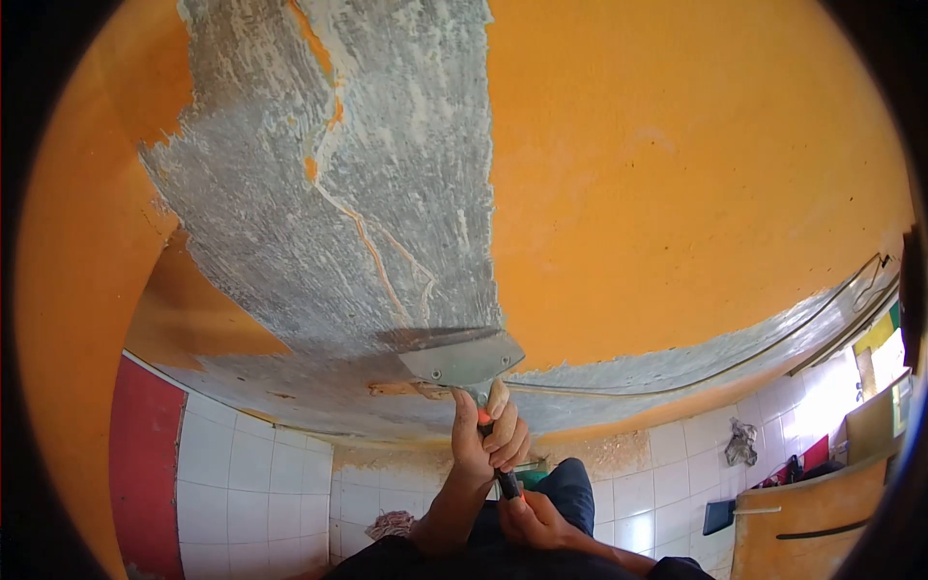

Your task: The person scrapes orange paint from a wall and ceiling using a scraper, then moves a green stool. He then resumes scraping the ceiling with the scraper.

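Note:
A wide metal scraper (pixel 464 360) with a black and orange handle rests with its blade against the wall. My left hand (pixel 488 435) is wrapped round the upper handle, close under the blade. Lower down, my right hand (pixel 534 520) is closed round the bottom end of the same handle. Above the blade runs a grey, bare strip (pixel 416 193) with a branching crack that shows orange in places. Orange paint (pixel 677 174) borders the strip on the right, along a nearly straight edge.
White tiles (pixel 232 454) cover the lower left, beside a red panel (pixel 145 464). A thin cable (pixel 667 390) runs along the wall to the right. An orange counter (pixel 812 532) stands at the lower right, near a grey cloth (pixel 741 443).

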`<control>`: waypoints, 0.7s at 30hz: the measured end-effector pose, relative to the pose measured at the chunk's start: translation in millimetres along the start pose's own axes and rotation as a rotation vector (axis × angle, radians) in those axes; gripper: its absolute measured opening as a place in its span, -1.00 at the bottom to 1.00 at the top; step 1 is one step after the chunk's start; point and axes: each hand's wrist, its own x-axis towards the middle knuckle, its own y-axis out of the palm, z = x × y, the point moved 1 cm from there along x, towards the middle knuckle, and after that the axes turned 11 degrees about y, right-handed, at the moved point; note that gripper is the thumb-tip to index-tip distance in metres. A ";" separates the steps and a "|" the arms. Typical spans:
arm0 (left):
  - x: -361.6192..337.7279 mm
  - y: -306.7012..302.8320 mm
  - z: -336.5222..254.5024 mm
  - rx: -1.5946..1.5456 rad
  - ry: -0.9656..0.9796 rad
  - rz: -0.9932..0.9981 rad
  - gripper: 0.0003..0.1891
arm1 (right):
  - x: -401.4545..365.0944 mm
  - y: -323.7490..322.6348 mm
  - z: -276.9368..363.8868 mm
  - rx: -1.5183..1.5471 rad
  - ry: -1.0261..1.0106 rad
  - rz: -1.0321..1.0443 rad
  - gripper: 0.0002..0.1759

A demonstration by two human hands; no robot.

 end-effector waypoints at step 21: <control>9.1 20.9 -8.9 0.029 -0.011 -0.020 -0.53 | 0.5 18.8 4.8 0.209 0.096 0.014 -0.55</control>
